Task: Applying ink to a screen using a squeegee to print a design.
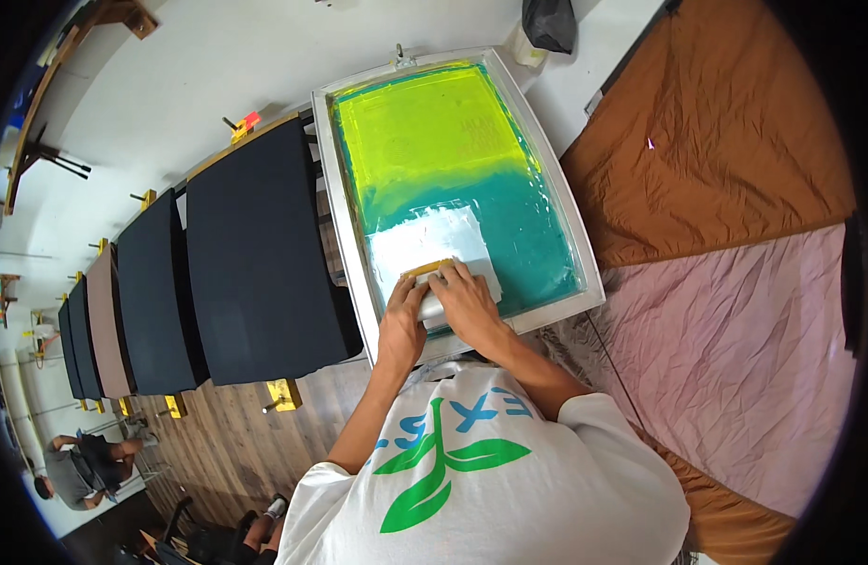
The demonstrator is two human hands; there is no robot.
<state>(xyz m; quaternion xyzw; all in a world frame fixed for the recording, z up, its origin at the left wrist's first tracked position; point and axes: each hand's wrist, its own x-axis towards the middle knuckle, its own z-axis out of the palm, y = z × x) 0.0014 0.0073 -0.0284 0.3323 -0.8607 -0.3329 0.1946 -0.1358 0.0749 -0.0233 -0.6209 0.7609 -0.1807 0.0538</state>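
White T-shirt [566, 461], printed with green leaves, nearest of all and just beside the near rail of a screen frame [336, 169]; apt to pick up wet ink from leaning in further.

To the right, brown cloth [716, 141] and pink cloth [735, 348], spread near the frame; liable to be spotted by drips from a carelessly lifted tool.

Next, the metal-railed screen frame itself, yellow-green across the far mesh and teal nearer. Could shift under a hard or lopsided pull, and so blur any print beneath.

Beside its left rail, black fabric-covered board [255, 254]; easily marked by a splash over that rail.

Inside the frame, at the near end and left of centre, white patch [415, 235], apparently ink. Might flood or streak from uneven pressure, a wrong tilt or a pause mid-stroke.

Over its near part, left hand [402, 318] and right hand [464, 301], close together, fingers bent over and gripping a yellow-edged squeegee [426, 268]. Could slip from ink on the skin, twist from unequal pulling, or knock the near rail through overrunning the stroke.
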